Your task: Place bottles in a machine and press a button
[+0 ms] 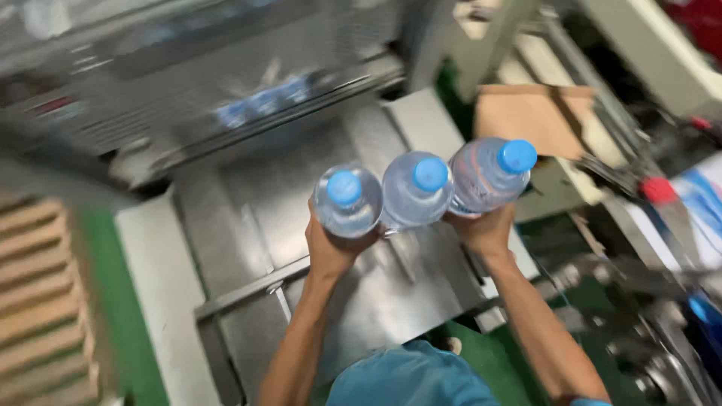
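Three clear plastic water bottles with blue caps are held in a row above a steel machine table [248, 203]. My left hand [329, 248] grips the left bottle [347, 203] from below. My right hand [485, 231] holds the right bottle [489, 173] from underneath. The middle bottle [416, 192] is pressed between the other two; which hand bears it I cannot tell. All three stand upright with caps toward the camera.
A blurred machine housing [188, 90] rises behind the table. A wooden pallet [41, 301] lies at the left on green floor [113, 301]. Brown cardboard [534, 116] sits at the upper right, with machine parts and a red piece [658, 189] beside it.
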